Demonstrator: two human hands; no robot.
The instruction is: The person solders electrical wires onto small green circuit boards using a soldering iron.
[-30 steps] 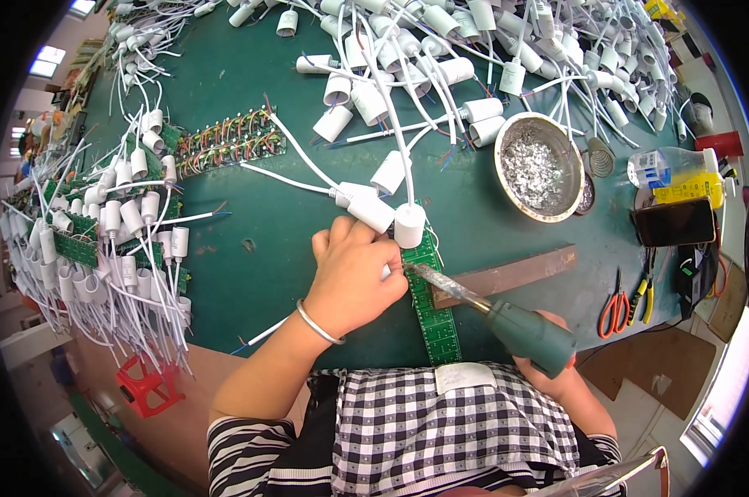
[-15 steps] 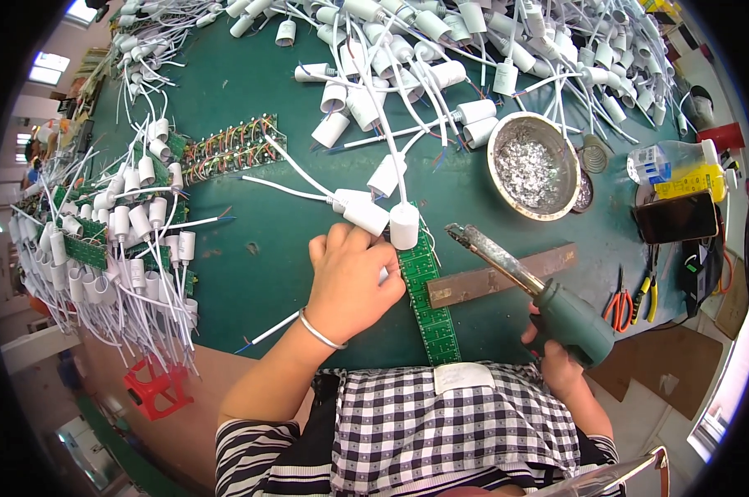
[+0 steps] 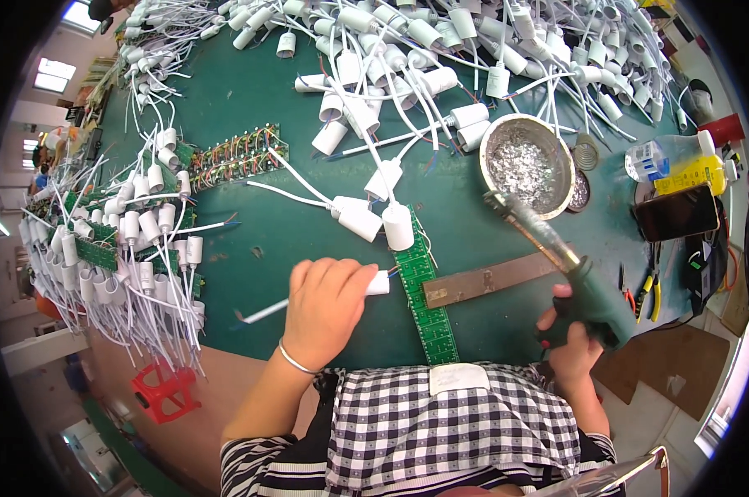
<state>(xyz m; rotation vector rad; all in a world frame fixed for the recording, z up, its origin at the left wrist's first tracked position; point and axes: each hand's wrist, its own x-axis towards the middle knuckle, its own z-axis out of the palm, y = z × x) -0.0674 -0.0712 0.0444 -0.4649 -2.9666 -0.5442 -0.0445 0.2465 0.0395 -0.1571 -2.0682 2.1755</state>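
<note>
Both hands are found occupied. By the left hand [image 3: 329, 300], with fingers curled closed, a white socket [image 3: 378, 282] is gripped just left of a circuit board [image 3: 430, 311]. By the right hand [image 3: 575, 352], wrapped around the handle and partly hidden by it, a soldering gun [image 3: 599, 305] is held. Its metal tip is pointed up and to the left, and in view the near left rim of a metal bowl [image 3: 563, 172] is overlapped by it; whether contact is made cannot be told.

All work is laid out on a green table [image 3: 250, 236]. Its far side is covered by a large pile of sockets [image 3: 498, 81] with white cables. At the left edge, a 2nd pile [image 3: 146, 276] is noted, mixed with green boards. Silvery flakes are contained in the bowl. A brown bar [image 3: 494, 280] is placed with its left end against or just beside the circuit board. To the far right, a bottle [image 3: 676, 166] is laid down, with a phone [image 3: 676, 215] near it and yellow-handled pliers [image 3: 657, 300] below. At the board's far end, 1 upright socket [image 3: 397, 229] is found. Thin coloured wires [image 3: 393, 270] from the gripped socket are directed toward the board's left edge.
</note>
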